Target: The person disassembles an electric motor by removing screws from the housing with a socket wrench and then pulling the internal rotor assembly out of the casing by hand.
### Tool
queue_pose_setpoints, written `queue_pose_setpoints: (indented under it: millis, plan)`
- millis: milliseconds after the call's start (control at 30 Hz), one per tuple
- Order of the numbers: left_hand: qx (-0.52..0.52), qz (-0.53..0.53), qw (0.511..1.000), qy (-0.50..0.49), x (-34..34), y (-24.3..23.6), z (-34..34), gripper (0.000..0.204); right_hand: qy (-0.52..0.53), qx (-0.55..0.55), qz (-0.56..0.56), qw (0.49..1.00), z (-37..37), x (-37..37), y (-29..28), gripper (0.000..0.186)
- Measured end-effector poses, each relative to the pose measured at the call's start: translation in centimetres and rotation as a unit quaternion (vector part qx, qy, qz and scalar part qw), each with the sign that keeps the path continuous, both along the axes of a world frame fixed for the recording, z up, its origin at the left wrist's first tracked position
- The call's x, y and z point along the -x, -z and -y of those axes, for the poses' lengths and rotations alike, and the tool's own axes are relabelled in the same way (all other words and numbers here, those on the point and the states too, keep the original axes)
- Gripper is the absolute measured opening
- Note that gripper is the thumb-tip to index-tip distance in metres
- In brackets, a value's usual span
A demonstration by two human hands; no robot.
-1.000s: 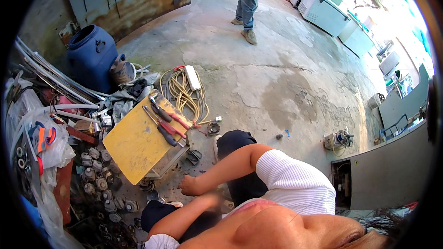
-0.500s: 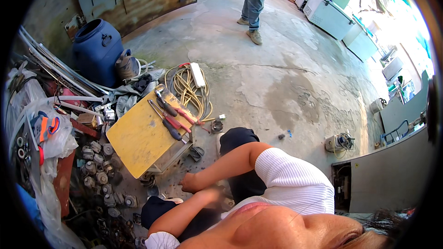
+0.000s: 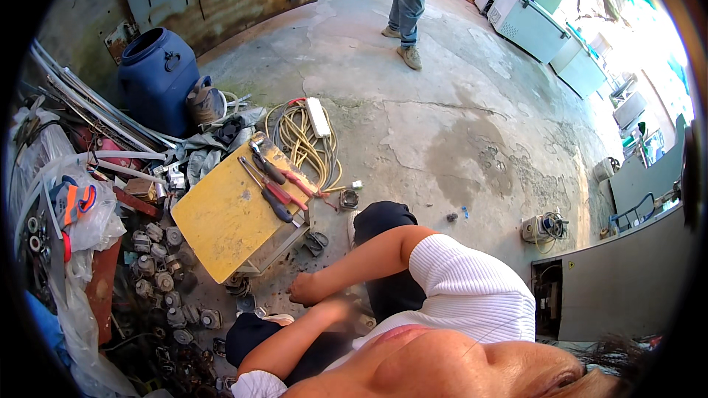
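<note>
My right hand (image 3: 302, 289) is low over the floor, just beyond the near corner of a low yellow-topped table (image 3: 214, 228). Its fingers look curled together, and whatever they may hold is hidden. My left forearm reaches across in front of my body; my left hand (image 3: 345, 312) is blurred below the right wrist, with its fingers not readable. On the table lie a screwdriver (image 3: 274, 203), pliers with red handles (image 3: 296, 180) and another dark-handled tool (image 3: 267, 165). A small black part (image 3: 316, 243) is on the floor beside the table.
Several small motor-like metal parts (image 3: 164, 281) crowd the floor at left, near plastic bags (image 3: 88, 214). A blue barrel (image 3: 156, 85) stands behind coiled cable with a white power strip (image 3: 317, 117). A person (image 3: 408, 11) stands at the back; chest freezers (image 3: 527, 22) are at right.
Both hands stay in nearly the same places and poses. The whole view has shifted very slightly.
</note>
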State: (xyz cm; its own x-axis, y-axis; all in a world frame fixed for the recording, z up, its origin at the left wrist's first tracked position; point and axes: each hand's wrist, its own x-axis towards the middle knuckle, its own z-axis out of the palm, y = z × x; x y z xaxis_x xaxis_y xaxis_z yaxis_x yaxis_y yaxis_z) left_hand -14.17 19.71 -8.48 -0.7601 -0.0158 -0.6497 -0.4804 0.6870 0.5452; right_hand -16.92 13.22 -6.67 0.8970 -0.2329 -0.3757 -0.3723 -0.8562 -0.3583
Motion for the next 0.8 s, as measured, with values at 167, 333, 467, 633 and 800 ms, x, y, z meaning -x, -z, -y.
queue_pose_setpoints:
  millis: [167, 333, 467, 633, 800]
  plan:
    - [0.001, -0.008, 1.000, 0.000, 0.3, 1.4, -0.3, 0.099, 0.007, 0.003, -0.002, 1.000, -0.1, 0.0, 0.3, 0.029]
    - [0.006, -0.013, 1.000, 0.000, 0.4, 2.0, -0.3, 0.099, 0.002, 0.004, -0.013, 1.000, 0.0, 0.1, 0.3, 0.029]
    - [0.008, -0.015, 1.000, 0.001, 0.4, 2.4, -0.3, 0.100, 0.004, 0.005, -0.006, 1.000, 0.1, 0.1, 0.3, 0.029]
    - [0.006, -0.018, 1.000, 0.004, 0.2, 2.5, -0.4, 0.100, 0.006, 0.007, 0.004, 1.000, 0.0, 0.2, 0.8, 0.028]
    - [0.007, -0.019, 1.000, 0.006, 0.1, 2.5, -0.4, 0.100, 0.008, 0.008, 0.005, 1.000, 0.1, 0.1, 1.3, 0.029]
